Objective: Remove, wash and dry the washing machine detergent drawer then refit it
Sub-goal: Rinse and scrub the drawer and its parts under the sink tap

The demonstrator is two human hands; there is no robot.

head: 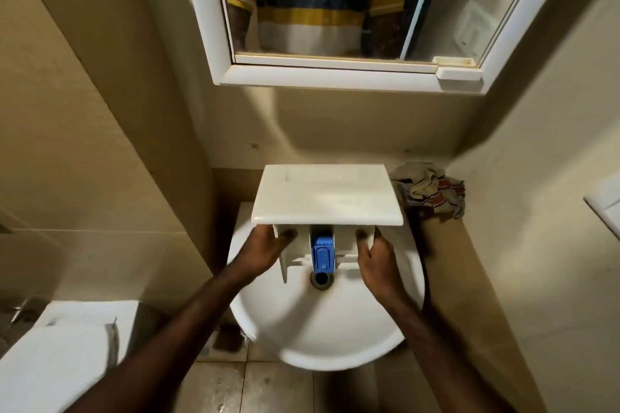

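Observation:
The white detergent drawer (327, 194) is held over the white basin (322, 322), its broad front panel turned up and away from me. A blue siphon insert (322, 253) shows in the middle of its tray, just above the drain hole (322, 278). My left hand (265, 250) grips the drawer's left side wall, fingers curled inside the compartment. My right hand (375, 256) grips the right side wall the same way. The tap is hidden behind the drawer's panel.
A crumpled patterned cloth (431, 189) lies on the tan ledge right of the basin. A white-framed mirror cabinet (335, 75) hangs above. A white toilet (57, 355) stands at lower left. Tiled walls close in on both sides.

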